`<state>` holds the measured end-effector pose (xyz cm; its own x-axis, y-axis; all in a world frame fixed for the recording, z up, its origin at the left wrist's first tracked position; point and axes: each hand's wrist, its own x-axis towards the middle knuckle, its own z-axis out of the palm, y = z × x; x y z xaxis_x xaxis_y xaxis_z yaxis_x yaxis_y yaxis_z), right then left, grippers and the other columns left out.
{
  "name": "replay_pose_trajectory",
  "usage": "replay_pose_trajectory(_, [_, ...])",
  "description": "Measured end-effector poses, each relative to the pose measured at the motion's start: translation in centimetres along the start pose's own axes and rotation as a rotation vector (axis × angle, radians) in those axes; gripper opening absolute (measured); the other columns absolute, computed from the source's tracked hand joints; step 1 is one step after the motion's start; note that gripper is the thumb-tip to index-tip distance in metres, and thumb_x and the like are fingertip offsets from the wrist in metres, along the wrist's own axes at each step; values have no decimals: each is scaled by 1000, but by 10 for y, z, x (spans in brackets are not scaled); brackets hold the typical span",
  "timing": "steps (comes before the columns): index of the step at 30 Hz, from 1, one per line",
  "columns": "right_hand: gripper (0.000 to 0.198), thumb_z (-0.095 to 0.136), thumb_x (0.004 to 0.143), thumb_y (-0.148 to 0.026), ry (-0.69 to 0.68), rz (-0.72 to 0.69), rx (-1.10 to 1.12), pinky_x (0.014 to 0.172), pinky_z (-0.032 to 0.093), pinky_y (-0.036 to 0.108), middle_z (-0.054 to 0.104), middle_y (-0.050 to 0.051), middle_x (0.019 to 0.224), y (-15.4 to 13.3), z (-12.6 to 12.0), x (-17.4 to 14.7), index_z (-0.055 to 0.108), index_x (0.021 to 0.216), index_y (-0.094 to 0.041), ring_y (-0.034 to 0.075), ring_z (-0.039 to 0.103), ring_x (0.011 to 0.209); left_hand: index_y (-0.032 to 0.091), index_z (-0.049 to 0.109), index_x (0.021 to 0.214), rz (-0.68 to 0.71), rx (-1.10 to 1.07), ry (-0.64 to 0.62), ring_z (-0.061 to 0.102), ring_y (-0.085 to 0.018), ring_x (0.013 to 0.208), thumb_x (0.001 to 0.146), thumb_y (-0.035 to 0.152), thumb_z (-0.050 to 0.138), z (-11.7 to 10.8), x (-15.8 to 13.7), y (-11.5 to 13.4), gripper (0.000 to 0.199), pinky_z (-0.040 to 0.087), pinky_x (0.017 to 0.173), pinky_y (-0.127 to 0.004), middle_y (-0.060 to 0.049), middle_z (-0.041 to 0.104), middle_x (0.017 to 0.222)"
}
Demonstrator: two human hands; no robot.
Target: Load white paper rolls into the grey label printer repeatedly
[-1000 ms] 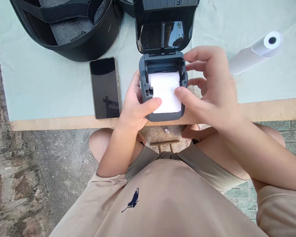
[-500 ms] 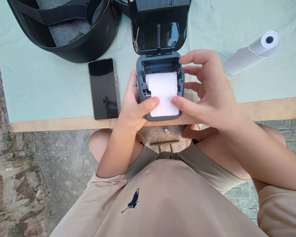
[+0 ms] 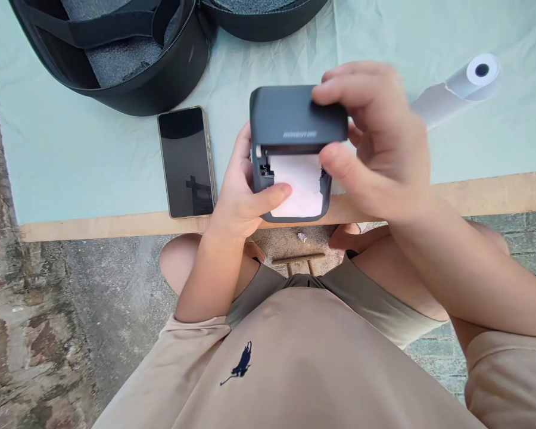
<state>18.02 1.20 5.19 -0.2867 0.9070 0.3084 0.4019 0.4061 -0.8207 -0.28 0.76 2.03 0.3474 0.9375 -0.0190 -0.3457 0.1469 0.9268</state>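
A small dark grey receipt printer [image 3: 325, 205] stands at the table's front edge with its lid partly lowered. My left hand [image 3: 241, 199] is closed around the printer's left side, its thumb pressing on the white paper [image 3: 301, 199] that comes out over the front. My right hand [image 3: 384, 137] grips the right edge of the printer lid [image 3: 290, 113], fingers on top and thumb at its front edge. The lid hides the paper compartment's back part. Right of my right hand lies a loose paper roll [image 3: 467, 86] with a torn end.
A phone [image 3: 186, 164] lies screen up left of the printer. Behind it, an open black zip case [image 3: 161, 89] with grey foam fills the back left. Pale green cloth [image 3: 93, 161] covers the table, and the bare wooden edge [image 3: 495, 193] runs along the front.
My right hand has moved from the printer's right side to the lid and swung it down toward me from upright. My left hand keeps its hold.
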Motion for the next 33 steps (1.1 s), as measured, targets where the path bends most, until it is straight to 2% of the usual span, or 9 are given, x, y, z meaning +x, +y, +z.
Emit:
replay_pose_trajectory(3, [37, 60, 80, -36, -46, -75, 18, 94, 53, 36, 44, 6, 128, 4, 2, -1, 55, 116, -27, 21, 41, 127, 26, 38, 129, 2, -35, -25, 60, -28, 110, 73, 34, 69, 0, -2, 3, 65, 53, 85, -36, -7, 57, 117])
replay_pose_trajectory(8, [37, 57, 83, -36, -18, 95, 265, 84, 55, 28, 46, 3, 128, 6, 2, -1, 50, 119, -28, 16, 51, 116, 27, 42, 123, 3, -1, 2, 58, -30, 114, 64, 38, 74, 2, 1, 0, 68, 53, 86, -38, -6, 56, 118])
replay_pose_trajectory(11, [49, 59, 83, -39, -137, 183, 394, 75, 55, 24, 50, 3, 117, 7, 5, 0, 38, 126, -26, 10, 57, 93, 29, 41, 121, 24, -67, 50, 52, -30, 124, 69, 49, 67, 8, 2, -2, 61, 51, 93, -41, -6, 59, 114])
replay_pose_trajectory(13, [56, 61, 81, -42, -213, 206, 439, 71, 56, 24, 50, 3, 113, 7, 6, 0, 32, 127, -27, 11, 57, 90, 31, 42, 120, 26, -110, 88, 49, -29, 129, 74, 51, 62, 13, 2, -1, 54, 49, 96, -42, -5, 61, 110])
replay_pose_trajectory(19, [60, 63, 78, -44, -251, 188, 409, 72, 56, 29, 49, 5, 120, 7, 5, 0, 31, 127, -30, 17, 55, 103, 22, 56, 108, -62, -60, 159, 45, -36, 131, 69, 56, 66, 15, 0, -1, 52, 52, 92, -45, -9, 63, 108])
replay_pose_trajectory(25, [61, 61, 81, -44, -223, 163, 329, 71, 54, 27, 52, 5, 118, 7, 6, 0, 30, 130, -26, 15, 58, 95, 25, 57, 110, -11, -141, 98, 47, -29, 132, 80, 44, 59, 14, -1, -1, 36, 51, 98, -43, -5, 65, 113])
replay_pose_trajectory(27, [58, 58, 83, -45, -190, 176, 286, 74, 54, 27, 52, 4, 120, 6, 7, 0, 30, 131, -28, 15, 59, 96, 28, 57, 111, -38, -161, 65, 44, -27, 134, 83, 45, 56, 12, 1, 0, 33, 48, 102, -43, -3, 65, 115])
replay_pose_trajectory(29, [54, 58, 83, -43, -108, 145, 202, 84, 54, 30, 48, 4, 130, 3, 5, -1, 35, 131, -29, 17, 56, 109, 27, 60, 110, -68, -173, 64, 38, -27, 138, 86, 53, 47, 9, 3, 0, 37, 46, 104, -42, -3, 66, 117])
replay_pose_trajectory(33, [50, 57, 83, -38, -43, -26, 107, 103, 46, 37, 44, 2, 138, 1, 1, 0, 43, 130, -30, 20, 44, 129, 22, 63, 105, -84, -144, 175, 33, -28, 140, 87, 61, 36, 6, 6, -2, 50, 44, 107, -41, -5, 66, 115])
